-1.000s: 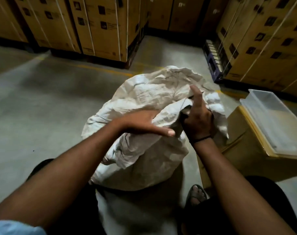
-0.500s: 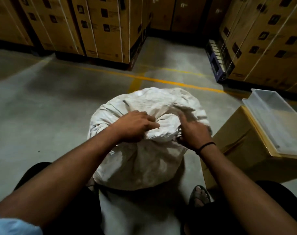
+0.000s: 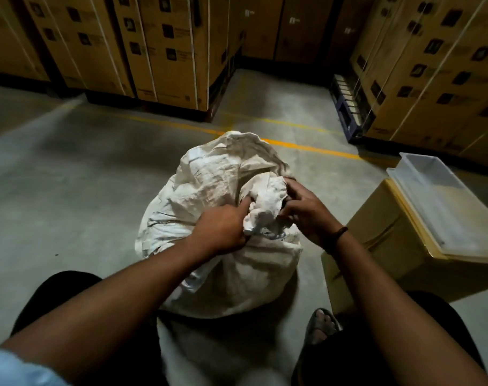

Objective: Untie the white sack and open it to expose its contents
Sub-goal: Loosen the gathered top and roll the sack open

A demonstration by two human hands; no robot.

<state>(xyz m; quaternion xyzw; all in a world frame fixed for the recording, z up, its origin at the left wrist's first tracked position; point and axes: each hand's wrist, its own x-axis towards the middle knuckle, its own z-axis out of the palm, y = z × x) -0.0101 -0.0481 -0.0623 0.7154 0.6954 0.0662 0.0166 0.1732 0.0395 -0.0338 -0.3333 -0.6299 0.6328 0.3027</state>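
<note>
Between the two hands sits the crumpled bunched neck (image 3: 265, 210) of the white woven plastic sack (image 3: 209, 188), and that's the part that matters. Left hand (image 3: 223, 231) is on its left flank, fingers (image 3: 245, 204) curled tight into the fabric, index dug in at the base of the bunch. Right hand (image 3: 307, 215) is on the opposite flank, fingers (image 3: 291, 190) hooked over the top and thumb pinching from below, so both grips are narrow and full of cloth. The neck lies roughly crosswise, hand to hand, tipped toward the right hand and off-centre on the right shoulder of the sack body. Both hands touch it, neither nearer. Can't tell if a cord or a self-knot closes it, because the folds hide that. No contents visible, so I'd judge the untie is in progress and not done. Next move likely turns on pulling the two flanks apart along that crosswise axis, with the right hand better placed to peel the top fold. Sack stands on the grey concrete floor (image 3: 84, 190), between the person's knees, near side of the yellow painted line (image 3: 307, 147). Brown cardboard box (image 3: 376, 252) is just beside it on the right, carrying a clear plastic tray (image 3: 443, 207). Strapped cardboard cartons (image 3: 167, 51) are stacked along the far edge of the floor.
</note>
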